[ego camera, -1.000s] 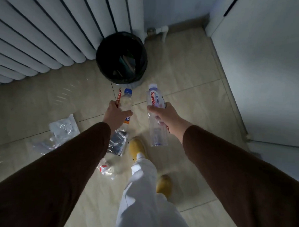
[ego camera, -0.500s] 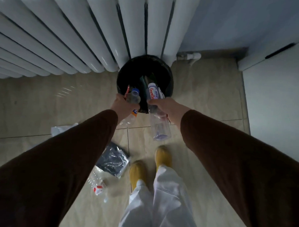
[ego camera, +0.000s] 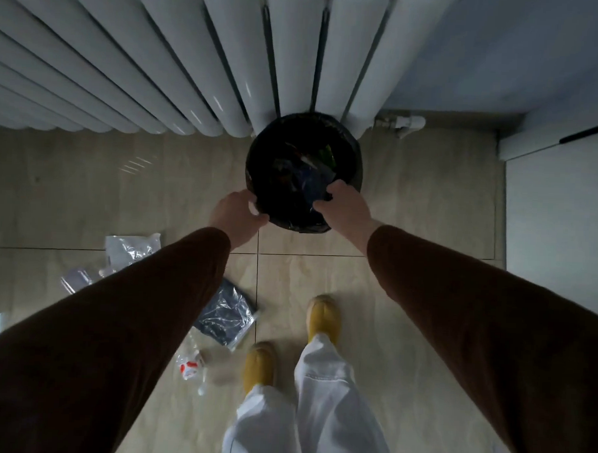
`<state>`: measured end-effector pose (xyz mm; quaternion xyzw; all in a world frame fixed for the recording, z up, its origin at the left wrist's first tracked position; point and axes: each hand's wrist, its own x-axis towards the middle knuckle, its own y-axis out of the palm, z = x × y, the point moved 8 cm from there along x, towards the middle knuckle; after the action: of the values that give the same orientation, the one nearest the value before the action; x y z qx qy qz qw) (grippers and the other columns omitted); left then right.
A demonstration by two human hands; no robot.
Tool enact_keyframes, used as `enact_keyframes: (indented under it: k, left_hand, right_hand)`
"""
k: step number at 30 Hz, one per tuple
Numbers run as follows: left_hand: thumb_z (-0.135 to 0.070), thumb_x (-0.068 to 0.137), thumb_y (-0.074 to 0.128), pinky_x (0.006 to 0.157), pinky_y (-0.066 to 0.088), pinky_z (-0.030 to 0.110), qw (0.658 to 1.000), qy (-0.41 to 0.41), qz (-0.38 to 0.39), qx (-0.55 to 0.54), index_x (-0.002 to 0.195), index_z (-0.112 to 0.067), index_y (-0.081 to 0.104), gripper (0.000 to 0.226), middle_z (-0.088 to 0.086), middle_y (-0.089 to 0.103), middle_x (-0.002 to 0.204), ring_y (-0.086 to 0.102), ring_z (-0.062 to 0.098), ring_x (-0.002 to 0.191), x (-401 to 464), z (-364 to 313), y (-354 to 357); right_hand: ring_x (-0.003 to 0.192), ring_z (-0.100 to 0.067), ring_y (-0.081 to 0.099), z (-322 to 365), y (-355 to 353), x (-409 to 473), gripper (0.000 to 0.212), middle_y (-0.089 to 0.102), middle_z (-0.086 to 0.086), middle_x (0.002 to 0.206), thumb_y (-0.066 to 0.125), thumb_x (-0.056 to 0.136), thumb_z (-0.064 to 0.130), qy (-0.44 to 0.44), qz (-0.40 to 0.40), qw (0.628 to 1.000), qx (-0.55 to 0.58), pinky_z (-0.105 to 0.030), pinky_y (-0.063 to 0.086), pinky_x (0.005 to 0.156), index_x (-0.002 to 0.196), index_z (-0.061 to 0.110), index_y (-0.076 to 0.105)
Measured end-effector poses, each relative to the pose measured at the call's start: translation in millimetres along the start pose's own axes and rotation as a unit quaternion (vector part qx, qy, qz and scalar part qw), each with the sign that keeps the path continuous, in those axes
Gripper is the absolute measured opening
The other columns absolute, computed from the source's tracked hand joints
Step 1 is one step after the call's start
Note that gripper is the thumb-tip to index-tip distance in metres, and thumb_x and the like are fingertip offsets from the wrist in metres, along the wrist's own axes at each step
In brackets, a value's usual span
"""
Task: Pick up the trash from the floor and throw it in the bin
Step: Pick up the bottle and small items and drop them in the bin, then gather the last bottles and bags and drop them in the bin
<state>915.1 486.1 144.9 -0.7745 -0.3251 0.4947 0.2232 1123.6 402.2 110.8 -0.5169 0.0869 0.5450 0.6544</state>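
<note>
A round bin (ego camera: pixel 358 160) lined with a black bag stands on the floor against the radiator. Dark rubbish lies inside it; no bottle can be made out there. My left hand (ego camera: pixel 238 214) hovers at the bin's near-left rim, fingers loosely curved, holding nothing. My right hand (ego camera: pixel 347 208) is over the near-right rim, thumb and fingers apart, also empty. Trash lies on the tiles to my left: a clear plastic bag (ego camera: pixel 132 250), a dark plastic packet (ego camera: pixel 227 313) and a crumpled red-and-white wrapper (ego camera: pixel 190 364).
A white column radiator (ego camera: pixel 195 67) fills the wall behind the bin, with a pipe valve (ego camera: pixel 406 123) at its right end. A white cabinet (ego camera: pixel 558 210) stands to the right. My feet in yellow shoes (ego camera: pixel 322 318) are just short of the bin.
Both hands carried a plastic bottle over the bin; both bottles have left my hands and are out of sight. I have stepped closer, and the bin is now right in front of me.
</note>
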Motion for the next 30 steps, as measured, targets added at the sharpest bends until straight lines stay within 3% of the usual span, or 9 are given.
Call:
enact_keyframes:
  k: [3,8,11,14,24,30]
  left_hand:
    - [-0.031,0.090,0.067,0.105,0.041,0.037,0.999,0.020,0.008,0.031,0.137,-0.015,0.055,0.051,0.006,0.056,0.141,0.052,0.026,0.128,-21.1,9.2,-0.3]
    - [-0.031,0.090,0.067,0.103,0.041,0.039,0.995,0.066,0.001,0.068,0.137,-0.015,0.054,0.051,0.006,0.055,0.139,0.051,0.026,0.127,-63.9,38.6,-11.7]
    - [-0.033,0.089,0.068,0.096,0.039,0.034,0.990,0.108,-0.014,0.095,0.136,-0.018,0.055,0.051,0.004,0.056,0.136,0.052,0.025,0.125,-105.7,66.2,-19.6]
    - [-0.031,0.088,0.069,0.101,0.038,0.035,0.986,0.131,-0.001,0.102,0.134,-0.018,0.056,0.050,0.004,0.058,0.134,0.052,0.025,0.125,-157.6,106.0,-17.9]
    - [-0.023,0.088,0.069,0.098,0.047,0.040,0.985,0.108,0.030,0.131,0.133,-0.014,0.058,0.047,0.009,0.062,0.127,0.057,0.027,0.117,-272.6,234.2,12.4]
    - [-0.026,0.087,0.071,0.102,0.046,0.042,0.988,0.087,0.032,0.127,0.132,-0.018,0.058,0.047,0.006,0.060,0.132,0.055,0.026,0.123,-314.4,301.7,25.1]
  right_hand:
    - [0.113,-0.031,0.059,12.6,15.2,-29.2,0.045,0.058,-0.012,0.124,0.064,0.088,0.030,-0.054,-0.010,0.998,-0.025,-0.031,0.045,0.085,0.129,0.013,0.055]
    - [0.122,-0.030,0.053,31.8,47.1,-96.4,0.043,0.055,-0.010,0.132,0.059,0.093,0.024,-0.103,-0.030,0.991,-0.075,-0.040,0.046,0.099,0.134,0.013,0.052]
    - [0.121,-0.026,0.051,39.4,78.1,-152.2,0.043,0.056,-0.008,0.130,0.059,0.093,0.024,-0.135,-0.060,0.982,-0.120,-0.040,0.047,0.097,0.135,0.016,0.052]
    - [0.120,-0.023,0.050,44.2,126.2,-210.8,0.042,0.056,-0.005,0.129,0.060,0.093,0.023,-0.143,-0.055,0.981,-0.116,-0.036,0.047,0.095,0.134,0.018,0.052]
    - [0.109,-0.020,0.054,29.1,239.8,-324.6,0.036,0.060,-0.004,0.120,0.060,0.093,0.022,-0.164,-0.051,0.979,-0.109,-0.034,0.051,0.090,0.128,0.016,0.056]
    - [0.108,-0.018,0.055,14.9,292.3,-362.4,0.037,0.061,-0.002,0.120,0.063,0.091,0.022,-0.145,-0.069,0.984,-0.081,-0.025,0.045,0.083,0.128,0.018,0.057]
